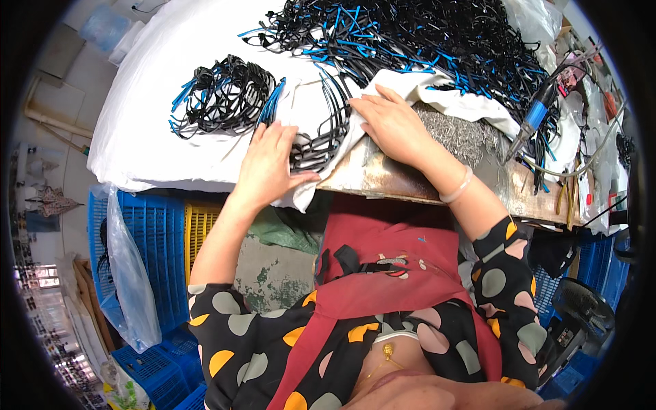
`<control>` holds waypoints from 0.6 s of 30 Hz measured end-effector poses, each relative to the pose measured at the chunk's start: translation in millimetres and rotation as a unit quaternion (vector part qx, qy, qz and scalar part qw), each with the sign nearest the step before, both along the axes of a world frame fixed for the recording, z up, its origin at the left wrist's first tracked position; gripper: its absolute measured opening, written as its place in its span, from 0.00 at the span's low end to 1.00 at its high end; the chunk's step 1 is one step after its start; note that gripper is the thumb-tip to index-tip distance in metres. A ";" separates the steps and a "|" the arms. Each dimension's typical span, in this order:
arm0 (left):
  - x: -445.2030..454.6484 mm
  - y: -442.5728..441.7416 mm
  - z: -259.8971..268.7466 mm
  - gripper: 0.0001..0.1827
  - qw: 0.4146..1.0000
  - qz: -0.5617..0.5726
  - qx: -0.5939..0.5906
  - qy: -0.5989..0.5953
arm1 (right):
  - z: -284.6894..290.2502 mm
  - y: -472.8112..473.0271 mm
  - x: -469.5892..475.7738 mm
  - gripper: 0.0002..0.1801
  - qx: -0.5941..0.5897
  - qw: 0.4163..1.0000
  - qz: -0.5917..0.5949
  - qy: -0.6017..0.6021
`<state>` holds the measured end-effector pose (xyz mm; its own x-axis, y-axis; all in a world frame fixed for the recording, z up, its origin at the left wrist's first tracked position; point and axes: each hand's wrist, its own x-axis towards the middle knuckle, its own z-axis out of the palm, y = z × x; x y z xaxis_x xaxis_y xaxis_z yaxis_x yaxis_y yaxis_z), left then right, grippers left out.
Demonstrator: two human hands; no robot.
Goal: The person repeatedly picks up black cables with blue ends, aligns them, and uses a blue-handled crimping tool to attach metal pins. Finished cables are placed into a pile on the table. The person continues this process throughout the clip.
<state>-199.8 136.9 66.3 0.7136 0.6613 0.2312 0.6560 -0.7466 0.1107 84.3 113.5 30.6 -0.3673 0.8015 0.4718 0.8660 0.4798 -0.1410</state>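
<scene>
Black eyeglass frames with blue-tipped temples (pixel 320 146) lie in a row on a white cloth, between my two hands. My left hand (pixel 269 164) rests at the row's left side, its fingertips by the blue tips and its thumb at the near edge; how firmly it grips is unclear. At the row's right side, my right hand (pixel 392 123) lies palm down on the cloth's fold, fingers spread a little. A rounded bundle of similar frames (pixel 228 97) sits left of the row. Beyond my hands spreads a big heap of black and blue frames (pixel 410 36).
A blue-handled electric screwdriver (pixel 534 117) hangs at the right, above a pile of small metal screws or pins (pixel 451 133). Pliers (pixel 565 202) lie at the table's right edge. Blue crate (pixel 154 246) and yellow crate (pixel 200 225) stand below left; a fan (pixel 584 307) is lower right.
</scene>
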 end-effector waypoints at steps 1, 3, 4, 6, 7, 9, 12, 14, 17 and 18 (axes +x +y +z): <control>-0.7 -2.0 -2.7 0.45 1.000 -0.020 0.014 -0.004 | 0.3 -3.8 2.2 0.20 -0.010 1.000 -0.010 -0.001; -4.4 -7.7 -8.8 0.40 0.998 -0.031 0.034 -0.045 | 2.4 -4.2 4.6 0.20 -0.028 1.000 -0.007 -0.002; -7.6 -9.0 -13.1 0.37 0.996 -0.043 0.042 -0.061 | 2.7 -2.9 3.9 0.20 -0.030 1.000 -0.004 -0.002; -14.5 -12.8 -17.0 0.29 0.991 -0.070 0.084 -0.077 | 2.0 0.8 1.5 0.19 -0.035 0.999 -0.001 -0.003; -19.0 -14.7 -17.8 0.26 0.988 -0.077 0.095 -0.094 | 2.1 0.7 1.3 0.19 -0.037 0.999 0.003 0.003; -19.9 -13.8 -15.8 0.19 0.976 -0.131 0.123 -0.120 | 3.6 -1.9 2.9 0.19 -0.038 0.999 0.009 0.018; -29.6 -16.2 -11.3 0.20 0.969 -0.151 0.162 -0.106 | 0.6 -3.0 3.5 0.19 -0.035 0.999 0.015 0.026; -30.8 -10.8 24.8 0.21 0.973 -0.065 0.198 -0.098 | 0.8 -2.2 4.5 0.19 -0.033 0.999 0.012 0.019; -49.2 42.0 61.1 0.26 0.956 0.190 0.175 -0.137 | 0.5 -2.8 5.0 0.19 -0.021 1.000 0.006 -0.003; -50.7 65.8 81.8 0.30 0.935 0.314 0.079 -0.145 | 0.1 -3.0 5.3 0.19 -0.020 1.000 0.001 -0.007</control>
<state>-250.5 202.7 148.1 0.0885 0.8697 0.4856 0.9300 -0.2468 0.2724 89.6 110.5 30.8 -0.3754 0.8188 0.4344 0.8671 0.4758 -0.1475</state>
